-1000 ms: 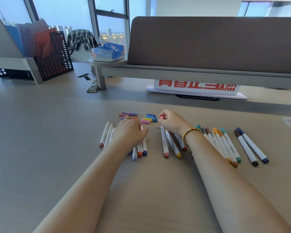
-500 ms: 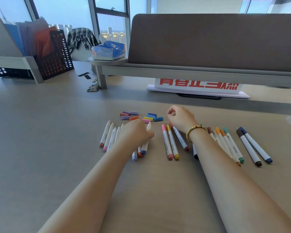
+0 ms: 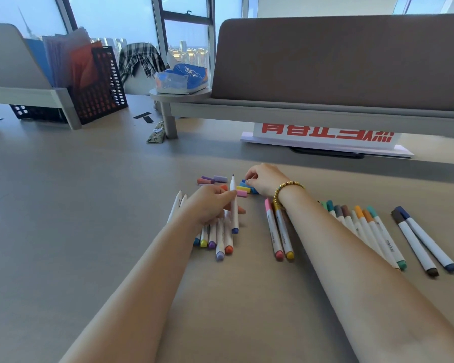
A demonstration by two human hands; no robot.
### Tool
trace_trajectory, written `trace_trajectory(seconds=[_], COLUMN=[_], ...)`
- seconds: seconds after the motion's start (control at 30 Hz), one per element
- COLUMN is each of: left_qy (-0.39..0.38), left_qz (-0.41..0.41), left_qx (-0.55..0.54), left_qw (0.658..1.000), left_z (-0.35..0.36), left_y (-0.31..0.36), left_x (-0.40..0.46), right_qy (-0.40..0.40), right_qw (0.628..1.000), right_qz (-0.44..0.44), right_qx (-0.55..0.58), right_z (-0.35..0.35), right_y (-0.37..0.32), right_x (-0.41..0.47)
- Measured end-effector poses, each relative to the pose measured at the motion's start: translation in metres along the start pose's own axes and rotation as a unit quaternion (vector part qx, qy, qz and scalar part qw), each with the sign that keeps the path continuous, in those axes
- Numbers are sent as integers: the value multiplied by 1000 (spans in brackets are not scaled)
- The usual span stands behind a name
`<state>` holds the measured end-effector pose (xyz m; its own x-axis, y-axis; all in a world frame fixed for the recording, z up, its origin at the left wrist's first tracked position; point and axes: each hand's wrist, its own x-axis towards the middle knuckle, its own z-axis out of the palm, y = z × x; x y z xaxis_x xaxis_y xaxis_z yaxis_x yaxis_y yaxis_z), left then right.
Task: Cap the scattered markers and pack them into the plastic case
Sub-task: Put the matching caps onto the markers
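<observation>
Fingers (image 3: 222, 199) of the left hand (image 3: 207, 205) are curled round a white-barrelled marker with a dark blue end plug and a bare dark tip (image 3: 233, 205), holding it tilted up so the tip points away from the person. The right hand (image 3: 266, 179) has its fingertips pinched down on the little heap of loose coloured plastic caps (image 3: 243, 189), touching what looks like a blue one; whether it already has that cap lifted I cannot tell.

Taking the cap heap as the landmark: the held marker rises just to its left, tip level with the heap. Nearer the person and to the left of the heap lies a bunch of uncapped white markers (image 3: 219, 239), partly under the left hand. Nearer and just to the right of the heap lie two capped markers, pink and yellow (image 3: 279, 231). Further right, a row of capped markers (image 3: 364, 226) runs behind the right forearm, with two dark-capped ones (image 3: 425, 242) beyond. No plastic case shows anywhere on the grey desk (image 3: 89, 218), so packing has not begun.

The likely slip is a colour mismatch: the caps lie jumbled and touching, and a purple or light blue one could be taken for the dark blue. The bare tip could also smear the fingers or desk if the cap goes on askew, and the left wrist may roll the loose markers beneath it.
</observation>
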<state>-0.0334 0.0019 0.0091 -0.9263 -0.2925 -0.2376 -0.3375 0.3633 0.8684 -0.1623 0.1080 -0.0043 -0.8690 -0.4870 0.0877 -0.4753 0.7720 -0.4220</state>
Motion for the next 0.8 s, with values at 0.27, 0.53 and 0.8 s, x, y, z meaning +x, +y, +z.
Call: trace_trajectory(seconds=[0.27,0.53,0.8], left_qy=[1,31,37], left_qz=[12,42,63], left_qx=[17,42,18], left_qw=[1000,998,997], left_z=[4,11,16], left_y=[5,8,12], left_x=[-7,-15,-22], right_qy=[-63,35,38], right_qw=[995,970,917], right_qz=[73,-21,-23], right_qx=[-4,241,397], right_z=[-4,-25,-38], right_y=[-5,-7,16], right_x=[6,-36,-77])
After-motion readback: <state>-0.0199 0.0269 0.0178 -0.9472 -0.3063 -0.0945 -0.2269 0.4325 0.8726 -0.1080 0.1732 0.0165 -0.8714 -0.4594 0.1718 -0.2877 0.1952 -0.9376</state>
